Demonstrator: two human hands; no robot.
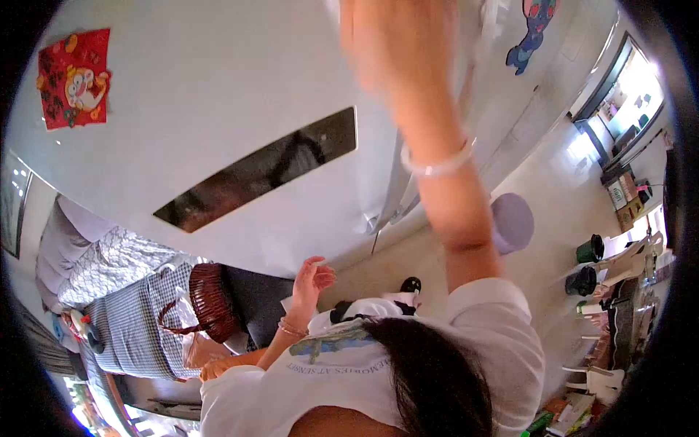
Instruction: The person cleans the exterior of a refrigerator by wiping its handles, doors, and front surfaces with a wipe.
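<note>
My right arm is raised, and my right hand [399, 47] is smeared by motion at the top edge, its fingers out of sight. It is over or against a large white door [240, 80], which looks like a refrigerator's, near its right edge. I cannot tell whether it grips anything. A pale bangle [437, 160] circles that wrist. Below the door's lower edge, my left hand [314, 278] hangs with loosely bent fingers apart and nothing in them. Set into the door is a dark glossy panel [266, 167]. A red picture [75, 80] sticks to its upper left.
A sofa [124, 320] with a checked cover stands at the left, bearing a brown woven basket [211, 302]. A blue cartoon sticker [531, 36] is on the neighbouring white surface. A round lilac object [513, 222], dark bins [582, 280] and a cluttered table lie right.
</note>
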